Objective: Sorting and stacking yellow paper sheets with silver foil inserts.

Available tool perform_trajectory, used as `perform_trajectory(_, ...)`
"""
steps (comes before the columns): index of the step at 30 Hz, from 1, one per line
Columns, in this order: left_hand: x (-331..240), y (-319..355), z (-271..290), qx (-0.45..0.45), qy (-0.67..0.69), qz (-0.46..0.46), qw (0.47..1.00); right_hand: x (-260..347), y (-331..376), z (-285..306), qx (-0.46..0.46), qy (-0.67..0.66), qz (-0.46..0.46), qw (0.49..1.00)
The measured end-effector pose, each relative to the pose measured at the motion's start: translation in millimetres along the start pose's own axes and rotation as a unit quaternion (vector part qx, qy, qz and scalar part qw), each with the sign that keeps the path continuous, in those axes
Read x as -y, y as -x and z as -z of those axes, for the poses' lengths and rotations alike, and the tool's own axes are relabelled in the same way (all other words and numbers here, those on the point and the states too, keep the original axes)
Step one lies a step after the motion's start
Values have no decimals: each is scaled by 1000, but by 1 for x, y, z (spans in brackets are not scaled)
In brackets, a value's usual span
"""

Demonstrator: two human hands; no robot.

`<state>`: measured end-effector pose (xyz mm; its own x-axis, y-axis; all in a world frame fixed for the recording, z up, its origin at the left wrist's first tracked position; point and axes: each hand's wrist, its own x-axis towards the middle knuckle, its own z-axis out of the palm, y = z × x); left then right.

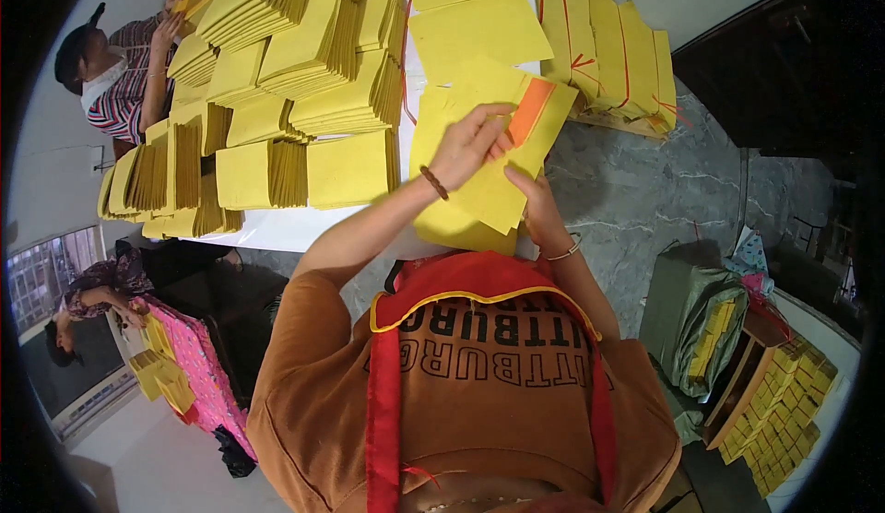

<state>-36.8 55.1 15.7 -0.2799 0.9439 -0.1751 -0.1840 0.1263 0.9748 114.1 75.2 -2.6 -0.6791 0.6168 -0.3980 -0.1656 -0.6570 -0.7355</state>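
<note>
Sheet: yellow sheet (551,149), one layer or several I cannot tell; upper centre of the frame, right of the middle, in my hands above the table (318,224).
Long axis: slanting, upper right to lower left; one corner points to the right, another down toward my chest.
Strip: orange strip (532,112) on the sheet's upper part, narrow, steeply tilted, its top end leaning right.
Left hand (468,149): laid across the sheet from the left; my index finger extended to the strip's left edge, my other fingers half curled at its lower end; whether they pinch it I cannot tell.
Right hand (544,211): closed on the sheet's lower right edge, my thumb on top, the other fingers hidden beneath.
Sheets: loose yellow sheets (475,34), top centre, beyond my hands.
Stacks: folded yellow stacks (352,167), upper left.
Bundles: yellow bundles (604,43) tied with red cord, upper right.
Co-worker: person in a striped top (138,75), upper left, holding a yellow piece.
Sack: green sack (680,306), lower right.
</note>
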Motion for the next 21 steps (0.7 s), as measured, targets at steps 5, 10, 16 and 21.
perform_trajectory(5, -24, -86, 51, -111, -288, -129, 942, -5, -2, 11, -22, 10, -40, 999)
perform_trajectory(10, 4, -153, 97, 16, -529, -92, 844, -3, 0, 16, -14, 38, -60, 997)
perform_trajectory(16, 12, -174, 102, 114, -624, -185, 751, 1, 2, 13, -29, 25, -79, 996)
perform_trajectory(21, 12, -176, 99, 131, -632, -194, 739, 4, 1, 10, -51, 33, -80, 995)
